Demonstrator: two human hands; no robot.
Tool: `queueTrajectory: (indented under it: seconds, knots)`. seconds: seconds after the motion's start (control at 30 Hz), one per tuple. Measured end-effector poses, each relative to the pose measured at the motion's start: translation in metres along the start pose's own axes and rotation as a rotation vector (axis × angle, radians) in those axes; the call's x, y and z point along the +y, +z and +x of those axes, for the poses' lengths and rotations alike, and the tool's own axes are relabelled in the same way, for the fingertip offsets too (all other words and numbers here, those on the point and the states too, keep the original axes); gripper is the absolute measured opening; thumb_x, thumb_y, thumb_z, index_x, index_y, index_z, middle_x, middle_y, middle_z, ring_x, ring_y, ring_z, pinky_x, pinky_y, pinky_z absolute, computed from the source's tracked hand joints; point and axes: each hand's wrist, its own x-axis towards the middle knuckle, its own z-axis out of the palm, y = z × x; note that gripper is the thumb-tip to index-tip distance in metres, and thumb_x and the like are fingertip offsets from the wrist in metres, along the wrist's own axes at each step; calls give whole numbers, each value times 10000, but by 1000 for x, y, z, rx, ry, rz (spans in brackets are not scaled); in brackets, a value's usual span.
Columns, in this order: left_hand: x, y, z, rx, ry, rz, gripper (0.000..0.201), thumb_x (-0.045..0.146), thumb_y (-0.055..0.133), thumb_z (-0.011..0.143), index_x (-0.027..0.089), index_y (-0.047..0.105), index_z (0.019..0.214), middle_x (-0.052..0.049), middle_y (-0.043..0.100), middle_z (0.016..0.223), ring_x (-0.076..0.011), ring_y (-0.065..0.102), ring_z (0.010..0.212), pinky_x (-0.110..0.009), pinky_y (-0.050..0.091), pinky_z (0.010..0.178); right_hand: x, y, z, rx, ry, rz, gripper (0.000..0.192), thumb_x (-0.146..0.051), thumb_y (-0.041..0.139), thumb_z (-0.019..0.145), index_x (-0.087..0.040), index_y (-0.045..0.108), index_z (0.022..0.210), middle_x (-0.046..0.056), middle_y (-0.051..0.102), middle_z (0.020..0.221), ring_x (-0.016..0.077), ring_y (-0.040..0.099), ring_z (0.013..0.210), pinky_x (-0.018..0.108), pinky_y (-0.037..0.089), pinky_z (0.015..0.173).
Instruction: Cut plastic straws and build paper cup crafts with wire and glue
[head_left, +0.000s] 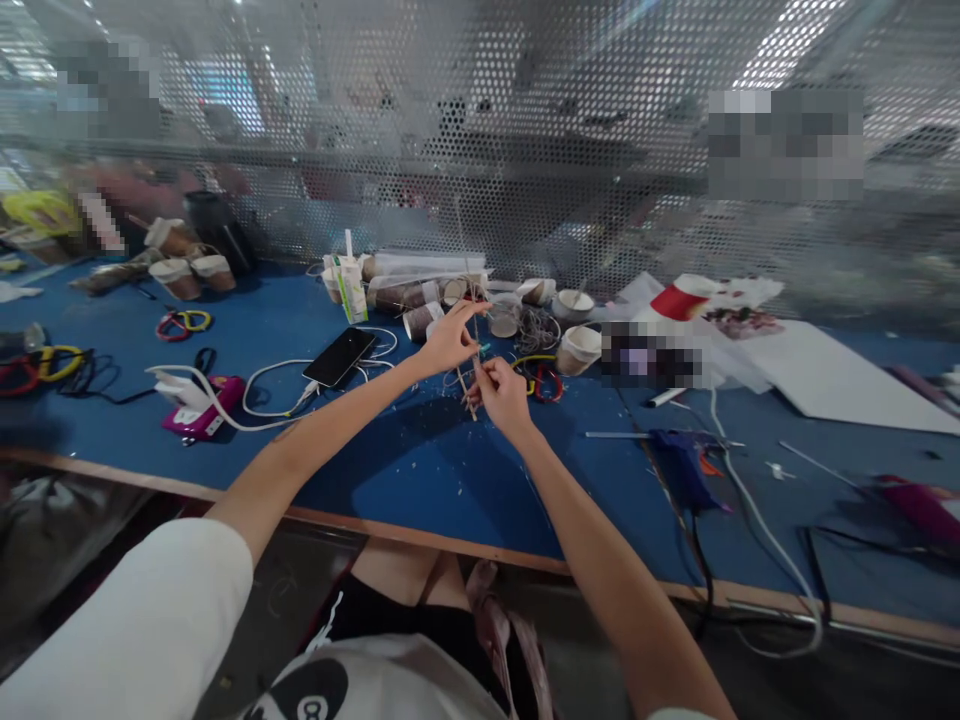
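Over the middle of the blue table, both of my hands are at a thin wire-like stem (461, 232) that stands nearly upright. My left hand (448, 342) holds it from the left, with the index finger higher than the thumb. Just below and to the right, my right hand (501, 396) is closed in a pinch on its lower part. A small green piece (484, 350) shows between the hands. Thin brown ends (472, 410) stick out under my right fingers; what they belong to is unclear.
Behind my hands lie paper cups (579, 348), tangled wire (537, 330) and pliers (546, 380). A phone (340, 356) on a white cable and a purple power strip (204, 408) are left. At right are a blue glue gun (684, 465) and white board (847, 375). Perforated metal screen (450, 120) stands behind.
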Motion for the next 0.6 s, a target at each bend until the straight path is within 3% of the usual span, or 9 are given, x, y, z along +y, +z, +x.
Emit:
queueTrajectory:
  seconds: [0.2,0.33,0.4,0.5,0.6]
  knots:
    - [0,4,-4,88,-65,-45,648,25,616,643,171,471,1257,-109,522,1220,-4,529,533,-178,480,582,-7,-9,-1,-21,-66,-381,253,-467,449,828,-225,477,759,57,646,608,222,627,584,325,471,576]
    - [-3,1,-8,150,-63,-80,683,31,656,614,203,487,1253,-97,535,1225,-9,537,532,-181,490,579,-17,-27,-1,61,-73,-613,304,-482,438,828,-194,531,799,90,650,621,271,632,659,365,449,642]
    - [-3,-3,-12,173,-85,-102,700,21,655,607,195,486,1263,-103,526,1229,-16,548,536,-190,495,580,-29,-32,4,141,-44,-573,347,-511,410,835,-192,522,757,102,636,611,273,627,664,388,450,673]
    - [2,-11,-21,194,-119,-106,727,2,643,598,159,475,1287,-123,509,1221,-26,547,533,-217,500,591,-51,-36,10,290,-85,-278,396,-565,418,815,-194,513,717,117,633,663,253,618,677,412,469,703]
    - [9,-19,-33,181,-129,-67,717,39,631,644,150,442,1328,-146,493,1228,-41,543,532,-251,498,594,-51,-56,-19,296,-190,57,430,-560,299,876,-208,542,837,113,650,856,238,643,779,387,523,668]
